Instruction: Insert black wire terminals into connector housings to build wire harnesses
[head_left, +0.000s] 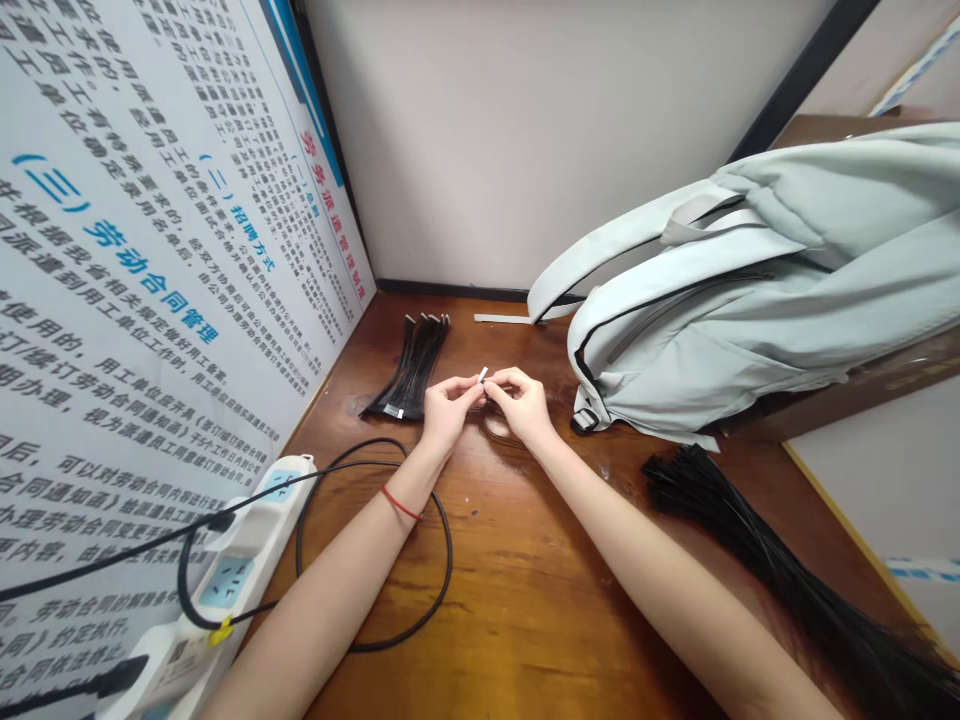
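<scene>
My left hand point(451, 408) and my right hand point(523, 403) meet over the middle of the wooden table, fingertips pinched together. Between them is a thin dark strand with a white tip point(483, 375) poking up from the fingers. Part of a dark loop point(501, 432) shows below my right hand; whether it belongs to the same strand I cannot tell. Just left of my left hand lies a bundle of black strands point(414, 365), several with pale tips at the far end and a small white label at the near end. A red string circles my left wrist.
A long bundle of loose black strands point(757, 550) lies at the right. Behind it a pale green backpack point(750, 290) rests with its straps on the table point(480, 560). At the left are a white power strip point(259, 530) and a looped black cable point(448, 560). Panels stand behind and left.
</scene>
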